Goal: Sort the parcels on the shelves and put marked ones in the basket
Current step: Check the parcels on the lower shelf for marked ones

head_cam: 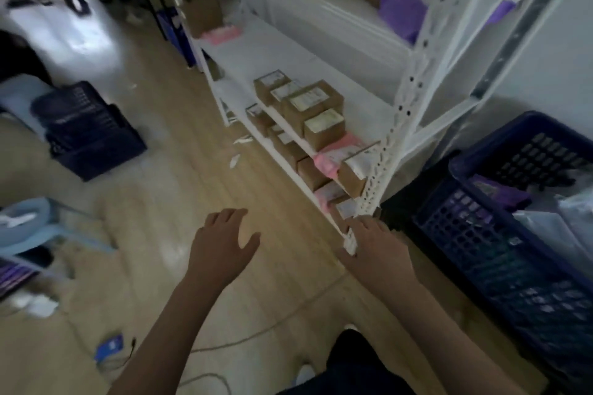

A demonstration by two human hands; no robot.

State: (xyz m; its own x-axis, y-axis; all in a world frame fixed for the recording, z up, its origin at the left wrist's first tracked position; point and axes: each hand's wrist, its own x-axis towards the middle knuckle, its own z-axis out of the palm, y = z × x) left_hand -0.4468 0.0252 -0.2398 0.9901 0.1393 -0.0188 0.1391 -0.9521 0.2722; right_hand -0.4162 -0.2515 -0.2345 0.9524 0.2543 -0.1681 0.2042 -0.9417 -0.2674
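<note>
A white metal shelf rack [398, 112] runs from the near right to the far left. Several brown cardboard parcels [313, 102] with white labels lie on its middle shelf, with pink mailers [330, 157] among them. More brown parcels [308, 170] sit on the shelf below. My left hand [221, 244] hovers open over the wooden floor, holding nothing. My right hand [375, 247] reaches to the foot of the rack's near post, fingers spread, touching a small white piece there. A dark blue basket [500, 253] with bagged parcels stands at the right.
Another dark blue basket [86, 131] sits on the floor at the left. Purple bags [407, 6] lie on the upper shelf. Scraps of paper [236, 160], cables [205, 378] and a blue card [110, 346] lie on the floor. A light blue stool [38, 228] is at the left.
</note>
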